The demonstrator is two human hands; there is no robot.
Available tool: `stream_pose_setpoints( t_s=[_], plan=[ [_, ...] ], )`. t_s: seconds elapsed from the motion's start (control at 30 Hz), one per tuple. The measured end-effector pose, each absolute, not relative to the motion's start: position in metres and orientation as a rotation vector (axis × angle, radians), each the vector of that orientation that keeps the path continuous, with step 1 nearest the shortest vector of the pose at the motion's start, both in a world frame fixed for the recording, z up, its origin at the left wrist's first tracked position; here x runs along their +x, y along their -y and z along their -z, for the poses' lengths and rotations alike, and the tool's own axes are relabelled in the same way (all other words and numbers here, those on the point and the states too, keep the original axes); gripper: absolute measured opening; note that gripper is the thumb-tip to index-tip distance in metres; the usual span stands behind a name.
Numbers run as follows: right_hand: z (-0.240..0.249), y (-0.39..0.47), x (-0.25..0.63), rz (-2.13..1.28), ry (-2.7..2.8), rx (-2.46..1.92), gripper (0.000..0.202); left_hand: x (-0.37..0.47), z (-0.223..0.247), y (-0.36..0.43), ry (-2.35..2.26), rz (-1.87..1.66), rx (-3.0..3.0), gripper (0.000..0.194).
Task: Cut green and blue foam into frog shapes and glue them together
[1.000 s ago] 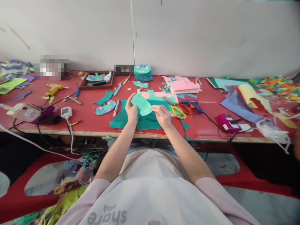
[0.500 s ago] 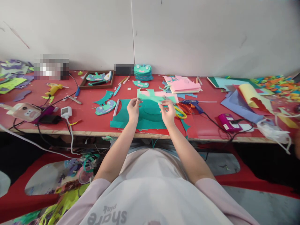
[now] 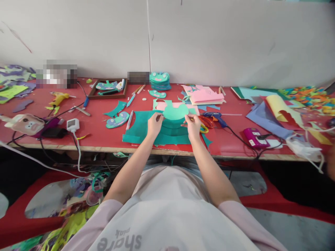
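A light green foam cutout (image 3: 176,112), shaped like a frog's head, is held level above the dark teal sheets (image 3: 141,130). My left hand (image 3: 155,124) is closed in a pinch at its left edge. At the opposite edge, my right hand (image 3: 193,128) pinches it between thumb and fingertips. Behind the cutout lie pale pink and mint scraps (image 3: 160,104), partly covered by it. Yellow-handled scissors (image 3: 204,129) rest just beyond my right hand, partly hidden by it.
A blue glue gun (image 3: 218,116) with its cord and a magenta power socket (image 3: 252,137) are at right. Finished frog faces (image 3: 159,80) are stacked by the wall. Left of the sheets are a pen (image 3: 129,120), a wooden tray (image 3: 91,94) and a yellow glue gun (image 3: 59,100).
Both hands have come slightly nearer and rightward, and the cutout has turned to show its broad face. My hands now grip its lower left and right edges.
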State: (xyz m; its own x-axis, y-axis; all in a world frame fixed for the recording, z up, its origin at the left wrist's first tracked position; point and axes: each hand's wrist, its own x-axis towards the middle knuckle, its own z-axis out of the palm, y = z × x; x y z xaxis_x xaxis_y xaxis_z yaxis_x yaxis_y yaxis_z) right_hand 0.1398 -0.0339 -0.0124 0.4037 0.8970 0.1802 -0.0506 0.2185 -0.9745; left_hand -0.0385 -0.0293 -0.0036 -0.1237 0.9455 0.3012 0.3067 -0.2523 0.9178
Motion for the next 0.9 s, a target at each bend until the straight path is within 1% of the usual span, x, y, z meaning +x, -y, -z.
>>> stream_pose_setpoints(
  t_s=[0.2,0.33,0.63,0.9],
  plan=[
    [0.0146,0.0402,0.1429,-0.895,0.905,-1.172,0.025,-0.0386,0.0079,0.0277,-1.454,-1.304,1.537,0.009],
    [0.0188,0.0402,0.1435,-0.896,0.923,-1.200,0.026,-0.0391,0.0077,0.0284,-1.492,-1.239,1.599,0.011],
    [0.0211,0.0413,0.1442,-0.844,1.020,-1.207,0.027,-0.0390,0.0089,0.0287,-1.495,-1.228,1.618,0.013],
    [0.0192,0.0441,0.1445,-0.895,0.964,-1.196,0.028,-0.0402,0.0053,0.0312,-1.544,-1.233,1.664,0.015]
  ],
)
